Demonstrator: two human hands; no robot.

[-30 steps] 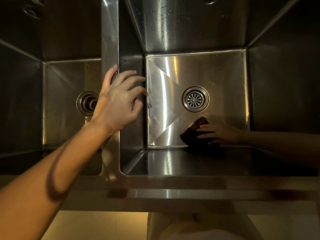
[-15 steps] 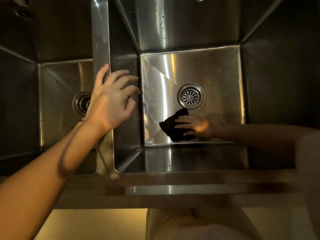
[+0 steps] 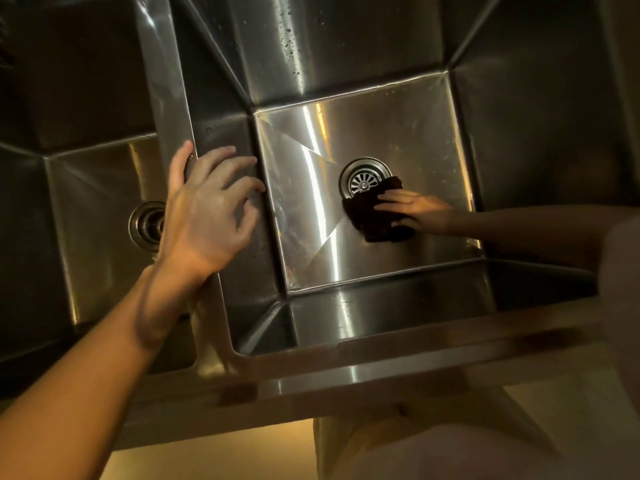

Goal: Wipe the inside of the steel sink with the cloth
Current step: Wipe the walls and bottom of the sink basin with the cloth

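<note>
The deep steel sink (image 3: 398, 133) has a shiny square floor with a round drain strainer (image 3: 362, 180) near its middle. A dark cloth (image 3: 372, 216) lies flat on the floor, its upper edge overlapping the strainer's lower right rim. My right hand (image 3: 414, 209) presses on the cloth with fingers spread flat, arm reaching in from the right. My left hand (image 3: 207, 209) rests on the steel divider (image 3: 169, 109) between the two basins, thumb over its top and fingers hanging loosely apart over the right basin's wall, holding nothing.
A second basin (image 3: 90, 188) with its own drain (image 3: 147, 225) lies to the left. The sink's front rim (image 3: 363, 368) runs across below. Water drops speckle the back wall (image 3: 294, 46). My light clothing (image 3: 450, 452) shows at the bottom.
My right hand has slid the cloth from the floor's front area up and right, to the drain's edge. The view has tilted. My left hand stays on the divider.
</note>
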